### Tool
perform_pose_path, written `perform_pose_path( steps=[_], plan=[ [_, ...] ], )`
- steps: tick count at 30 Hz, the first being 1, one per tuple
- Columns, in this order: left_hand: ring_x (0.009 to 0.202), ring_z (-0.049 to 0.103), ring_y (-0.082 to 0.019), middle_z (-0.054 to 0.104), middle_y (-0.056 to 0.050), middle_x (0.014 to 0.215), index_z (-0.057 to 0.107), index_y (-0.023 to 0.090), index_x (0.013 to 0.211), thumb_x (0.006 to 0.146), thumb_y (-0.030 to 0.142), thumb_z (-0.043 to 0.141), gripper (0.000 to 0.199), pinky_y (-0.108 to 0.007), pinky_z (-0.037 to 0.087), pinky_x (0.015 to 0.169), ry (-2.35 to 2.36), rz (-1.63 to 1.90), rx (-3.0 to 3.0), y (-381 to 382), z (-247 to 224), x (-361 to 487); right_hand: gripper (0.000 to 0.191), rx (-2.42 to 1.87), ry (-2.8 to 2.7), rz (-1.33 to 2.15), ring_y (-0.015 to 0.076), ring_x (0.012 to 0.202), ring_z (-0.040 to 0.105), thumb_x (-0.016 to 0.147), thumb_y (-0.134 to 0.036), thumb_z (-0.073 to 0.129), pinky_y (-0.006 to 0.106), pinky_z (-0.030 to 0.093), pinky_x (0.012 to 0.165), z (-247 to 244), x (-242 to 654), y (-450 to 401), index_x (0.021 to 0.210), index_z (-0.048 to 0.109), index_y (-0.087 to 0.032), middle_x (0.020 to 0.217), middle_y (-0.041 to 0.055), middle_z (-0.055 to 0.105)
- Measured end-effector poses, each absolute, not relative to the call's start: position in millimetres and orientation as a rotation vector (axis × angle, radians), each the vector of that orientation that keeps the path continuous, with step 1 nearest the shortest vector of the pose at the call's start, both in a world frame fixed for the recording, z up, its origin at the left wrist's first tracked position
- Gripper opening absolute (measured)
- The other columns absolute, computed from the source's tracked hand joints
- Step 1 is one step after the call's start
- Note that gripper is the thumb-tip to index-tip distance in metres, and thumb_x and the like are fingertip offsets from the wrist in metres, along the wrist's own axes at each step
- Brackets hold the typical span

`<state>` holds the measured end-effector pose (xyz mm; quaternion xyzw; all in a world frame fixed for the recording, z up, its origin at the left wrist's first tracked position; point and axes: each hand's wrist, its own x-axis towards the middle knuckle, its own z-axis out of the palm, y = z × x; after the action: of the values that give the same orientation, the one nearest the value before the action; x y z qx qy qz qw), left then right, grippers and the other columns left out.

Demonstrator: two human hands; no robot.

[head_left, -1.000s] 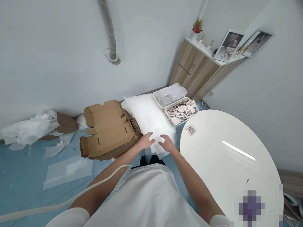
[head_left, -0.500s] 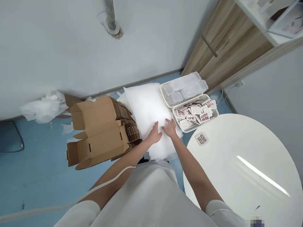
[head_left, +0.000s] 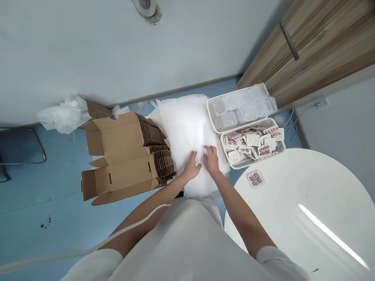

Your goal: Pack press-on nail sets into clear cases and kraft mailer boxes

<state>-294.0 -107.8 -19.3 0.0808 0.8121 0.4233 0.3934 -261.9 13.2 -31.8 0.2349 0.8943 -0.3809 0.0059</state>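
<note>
A pile of soft white packing sheets (head_left: 186, 121) lies in front of me. My left hand (head_left: 191, 168) is over its near half, thumb and fingers apart, holding nothing I can see. Close by on the right, my right hand (head_left: 211, 160) is also open above the pile, its fingers slightly bent and spread. Both hands seem to rest on the top sheet, though firm contact is hard to tell. Left of the pile stand folded brown cardboard boxes (head_left: 125, 173), several nested together. To its right is a white basket (head_left: 244, 166) full of printed cards and blister-like packs.
Behind that basket, another white basket (head_left: 211, 117) holds clear plastic trays (head_left: 238, 103). A round white table (head_left: 295, 175) at the right carries a small clear pack (head_left: 256, 178). Crumpled white wrapping (head_left: 66, 115) and a dark chair (head_left: 19, 146) are at the left; a wooden cabinet (head_left: 322, 43) stands back right.
The camera view has shifted, with the baskets and table edge now further right. My right hand's fingers are a little more bent. My left hand stays almost in place on the sheets.
</note>
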Motion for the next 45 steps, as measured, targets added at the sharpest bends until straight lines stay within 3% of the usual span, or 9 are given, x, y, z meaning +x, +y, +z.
perform_pose_path(
  steps=[4,6,13,18,23,28,34,39,45],
  plan=[
    [0.132,0.010,-0.021,0.011,-0.009,0.145,0.024,0.017,0.133,0.074,0.019,0.049,0.064,-0.037,0.019,0.107,2.061,1.085,0.232,-111,-22,-292,0.059,0.868,2.720,-1.218,0.0252,0.117,0.040,0.078,-0.021,0.038,0.041,0.038,0.091,-36,-257,22,0.133,0.018,-0.018,0.131,0.0113,0.037],
    [0.132,0.010,-0.021,0.012,-0.008,0.145,0.025,0.018,0.132,0.074,0.019,0.050,0.064,-0.037,0.017,0.107,2.072,1.096,0.256,-112,-26,-291,0.062,0.869,2.686,-1.236,0.0259,0.115,0.042,0.078,-0.024,0.041,0.042,0.038,0.091,-36,-258,24,0.134,0.015,-0.019,0.132,0.0110,0.038],
    [0.133,0.010,-0.020,0.012,-0.009,0.145,0.028,0.016,0.130,0.072,0.021,0.052,0.063,-0.037,0.015,0.108,2.083,1.067,0.301,-114,-33,-292,0.032,0.765,2.863,-1.067,0.0248,0.109,0.045,0.081,-0.019,0.036,0.042,0.036,0.090,-35,-263,20,0.109,0.051,-0.018,0.115,0.0123,0.050],
    [0.133,0.008,-0.021,0.010,-0.010,0.145,0.031,0.016,0.128,0.072,0.024,0.055,0.062,-0.037,0.015,0.107,2.075,1.041,0.319,-114,-31,-293,0.024,0.444,3.001,-0.908,0.0262,0.121,0.032,0.074,-0.010,0.044,0.045,0.030,0.096,-34,-273,25,0.094,0.055,-0.017,0.130,0.0117,0.037],
    [0.133,0.007,-0.022,0.008,-0.011,0.145,0.035,0.014,0.126,0.072,0.024,0.054,0.058,-0.036,0.023,0.105,2.080,1.012,0.368,-117,-32,-292,0.020,0.274,2.942,-1.006,0.0288,0.116,0.039,0.071,-0.020,0.053,0.045,0.034,0.091,-28,-295,30,0.091,0.052,-0.016,0.134,0.0129,0.034],
    [0.130,0.021,-0.024,0.025,-0.007,0.141,0.028,0.020,0.131,0.076,0.025,0.051,0.060,-0.039,0.023,0.105,2.111,1.082,0.391,-117,-27,-293,0.044,0.613,2.911,-1.190,0.0246,0.098,0.053,0.077,-0.034,0.047,0.041,0.039,0.085,-26,-312,33,0.117,0.038,-0.017,0.113,0.0102,0.054],
    [0.126,0.029,-0.025,0.021,-0.009,0.142,0.012,0.022,0.136,0.077,0.025,0.050,0.070,-0.041,0.028,0.101,2.144,1.278,0.345,-117,-15,-303,0.037,0.907,3.009,-1.113,0.0222,0.085,0.058,0.081,-0.025,0.042,0.041,0.039,0.084,-11,-307,44,0.118,0.042,-0.020,0.085,0.0052,0.064],
    [0.132,0.012,-0.024,0.014,-0.012,0.143,0.017,0.017,0.134,0.075,0.027,0.053,0.070,-0.039,0.018,0.106,2.279,1.274,0.372,-128,4,-310,0.022,0.897,2.986,-1.485,0.0190,0.085,0.060,0.082,-0.033,0.042,0.035,0.044,0.080,24,-289,36,0.094,0.053,-0.019,0.088,0.0052,0.063],
    [0.132,0.011,-0.023,0.015,-0.013,0.143,0.019,0.018,0.134,0.075,0.033,0.054,0.070,-0.039,0.017,0.106,2.219,1.215,0.504,-150,34,-308,0.022,0.911,2.722,-2.235,0.0142,0.076,0.062,0.081,-0.041,0.044,0.032,0.052,0.070,80,-245,14,0.090,0.046,-0.021,0.088,0.0018,0.060]
  ],
)
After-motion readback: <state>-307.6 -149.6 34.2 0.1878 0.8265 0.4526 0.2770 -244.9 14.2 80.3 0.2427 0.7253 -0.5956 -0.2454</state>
